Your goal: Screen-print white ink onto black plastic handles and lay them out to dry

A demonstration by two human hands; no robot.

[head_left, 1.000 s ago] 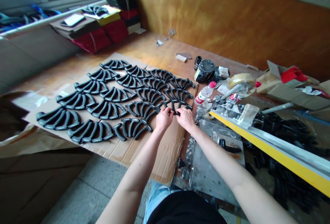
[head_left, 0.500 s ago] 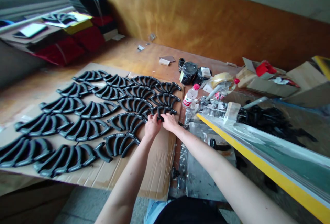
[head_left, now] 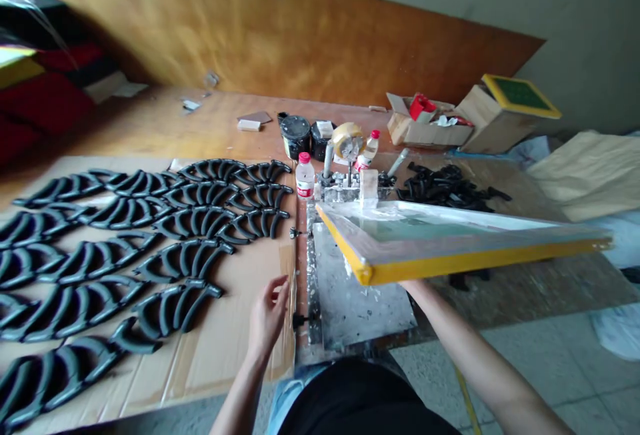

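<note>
My left hand [head_left: 270, 311] hovers near the right edge of the cardboard sheet [head_left: 240, 335]. Its fingers are loosely bent, with a gap at the thumb and nothing visible in them. Beneath the raised screen-printing frame [head_left: 465, 258], with its yellow edge, my right forearm reaches in; only a bit of my right hand [head_left: 411, 285] shows, and its fingers are hidden. Below the frame lies a stained grey metal plate [head_left: 360, 308]. Rows of curved black handle-like pieces [head_left: 193, 221] cover the cardboard to the left.
Beyond the plate stand a red-capped bottle [head_left: 305, 178], black tubs [head_left: 295, 136] and a tape roll [head_left: 347, 140]. A heap of black pieces [head_left: 445, 185] lies behind the frame. An open carton [head_left: 430, 131] sits at the back right.
Both hands have left the black pieces on the cardboard. My left hand has come back toward me; my right hand has gone right, under the frame. The view has turned right.
</note>
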